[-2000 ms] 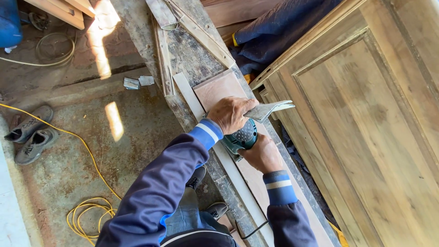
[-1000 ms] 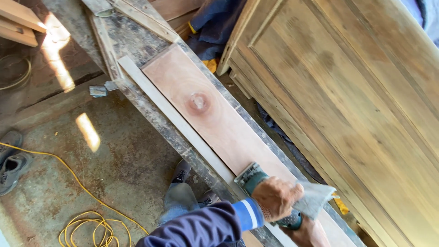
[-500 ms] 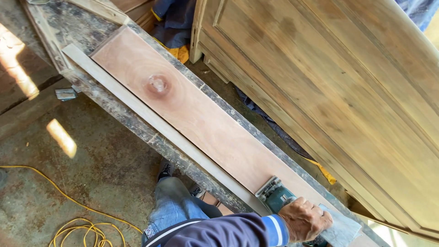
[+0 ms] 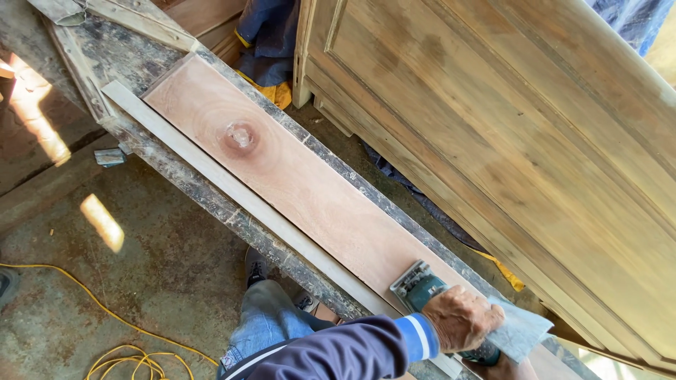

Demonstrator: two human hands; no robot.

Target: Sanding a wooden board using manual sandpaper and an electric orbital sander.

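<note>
— What do the hands hold?

— The left hand (image 4: 461, 318) sits on top of a teal electric sander (image 4: 424, 290), fingers curled together around its body. The sander rests on the near right end of a long reddish plank (image 4: 296, 179) with a round knot (image 4: 240, 135) toward its far end.

— And the right hand?

— The right hand (image 4: 501, 367) is mostly hidden beneath the left at the bottom edge; it seems to touch the sander, but I cannot tell how its fingers lie. A grey dust bag (image 4: 520, 331) juts out to the right.

— What surrounds the plank?

— A pale wooden strip (image 4: 232, 188) lies just beside it on a stained workbench (image 4: 176, 172). A large panelled wooden door (image 4: 507, 134) leans on the right. A yellow cord (image 4: 120, 331) lies on the floor, near left.
</note>
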